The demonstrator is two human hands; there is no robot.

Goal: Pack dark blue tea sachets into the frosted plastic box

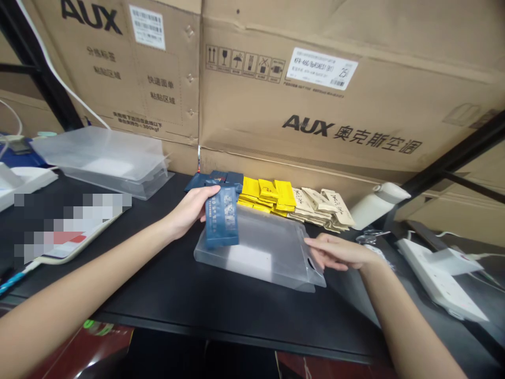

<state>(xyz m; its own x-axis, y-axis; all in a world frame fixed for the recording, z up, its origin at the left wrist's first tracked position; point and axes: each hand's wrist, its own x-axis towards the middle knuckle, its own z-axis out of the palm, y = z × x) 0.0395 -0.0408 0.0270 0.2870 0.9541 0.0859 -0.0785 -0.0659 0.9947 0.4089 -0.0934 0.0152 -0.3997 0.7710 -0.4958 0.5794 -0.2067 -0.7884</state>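
Observation:
My left hand [194, 209] pinches a dark blue sachet [222, 218] by its upper left side, over the left part of a clear plastic box [276, 242]. The box lies flat on the black table. At the box's right end, by its open flap, my right hand [335, 251] touches the edge with thumb and fingertips. Behind the box run rows of sachets: more dark blue sachets [196, 182], yellow sachets [272, 193] and cream sachets [321, 205]. Part of the blue row is hidden behind my left hand and its sachet.
More clear plastic boxes [106, 158] lie at the back left. A phone [74, 237] with a cable is on the left. At right stand a white bottle [379, 202] and a white power strip [442, 279]. Large cardboard boxes [244, 105] wall off the back.

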